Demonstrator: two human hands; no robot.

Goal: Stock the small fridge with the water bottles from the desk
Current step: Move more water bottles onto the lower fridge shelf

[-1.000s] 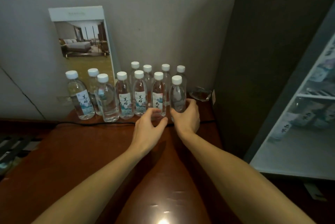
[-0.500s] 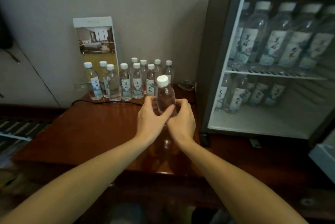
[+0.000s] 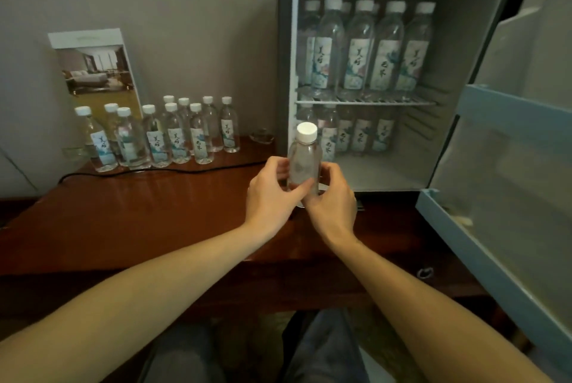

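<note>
the water bottle [image 3: 304,162] is upright and lifted off the table [image 3: 148,212], just in front of the open fridge [image 3: 365,79] at its lower compartment. both hands hold it: the left hand [image 3: 268,193] and the right hand [image 3: 332,196] each have their fingers [image 3: 335,170] clamped on its lower body, white cap free above. to do this step well, keep it vertical, carry it in under the wire shelf [image 3: 365,101], and set it on the bare floor space right of the bottles already standing there, without knocking them. the remaining bottles [image 3: 173,135] wait on the table by the wall.
</note>
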